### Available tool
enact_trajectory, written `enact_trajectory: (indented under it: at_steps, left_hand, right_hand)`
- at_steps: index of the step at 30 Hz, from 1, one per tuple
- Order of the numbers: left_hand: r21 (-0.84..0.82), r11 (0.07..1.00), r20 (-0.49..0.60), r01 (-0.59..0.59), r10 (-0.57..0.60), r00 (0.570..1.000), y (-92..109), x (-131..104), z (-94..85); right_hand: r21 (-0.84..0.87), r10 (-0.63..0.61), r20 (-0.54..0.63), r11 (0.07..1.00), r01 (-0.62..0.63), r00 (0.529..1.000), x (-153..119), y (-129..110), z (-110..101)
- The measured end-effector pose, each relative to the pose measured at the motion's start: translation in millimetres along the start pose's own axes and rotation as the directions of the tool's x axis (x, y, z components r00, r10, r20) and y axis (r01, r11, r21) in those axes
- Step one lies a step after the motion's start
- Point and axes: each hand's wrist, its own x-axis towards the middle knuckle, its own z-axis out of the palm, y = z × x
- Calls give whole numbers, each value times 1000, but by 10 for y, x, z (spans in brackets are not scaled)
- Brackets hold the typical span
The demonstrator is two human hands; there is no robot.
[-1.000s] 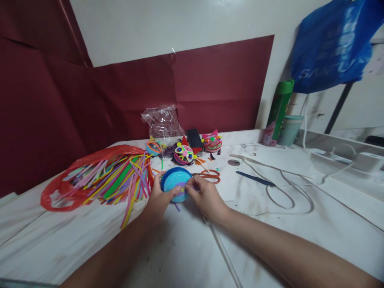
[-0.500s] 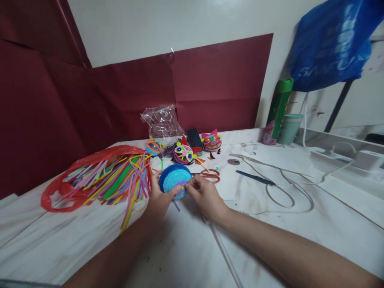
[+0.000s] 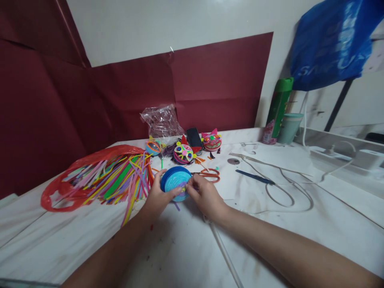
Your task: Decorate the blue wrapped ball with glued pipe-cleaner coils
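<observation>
A round craft ball [image 3: 176,179], wound in dark blue and light blue coils, is gripped in my left hand [image 3: 159,193], with the fingers around its left side and the thumb on its front. Near the thumb a small purple and yellow piece [image 3: 183,188] lies against the ball. My right hand [image 3: 204,195] is closed in a pinch at the ball's right edge; what its fingertips hold is too small to make out. Orange-handled scissors [image 3: 210,174] lie just behind my right hand. A purple strip [image 3: 177,206] sticks out below the ball.
A red plastic bag [image 3: 57,200] spreads under many coloured fuzzy sticks [image 3: 114,180] at left. Decorated balls [image 3: 183,153], a phone [image 3: 195,139] and clear wrapping [image 3: 162,120] lie behind. At right are a blue knife-like tool [image 3: 253,176], a cable [image 3: 288,200] and a power strip [image 3: 324,154].
The ball has shifted very slightly down and right in my left hand. My right hand stays pinched at its edge, almost unmoved.
</observation>
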Motion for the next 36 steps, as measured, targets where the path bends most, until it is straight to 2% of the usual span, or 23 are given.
enact_trajectory:
  at_steps: [3,8,21,24,30,36]
  left_hand:
    - [-9,1000,0,12,-12,1000,-35,3,10]
    - [8,1000,-99,-6,7,995,-71,4,29]
    - [-19,999,-160,-45,41,986,54,-92,118]
    - [-17,999,-157,-45,42,987,30,-77,112]
    - [54,994,-109,-96,101,989,-16,-32,49]
    - [52,996,-111,-72,78,991,-21,-31,46]
  right_hand:
    - [27,15,-22,1000,-15,1000,5,4,8]
    - [121,46,-74,992,-37,996,9,-10,12]
    - [110,66,-67,992,-59,996,11,13,31]
    - [82,49,-68,996,-43,996,1,5,21]
    - [8,-73,-32,997,73,997,-41,-8,24]
    - [103,-18,-64,994,25,998,-27,-7,27]
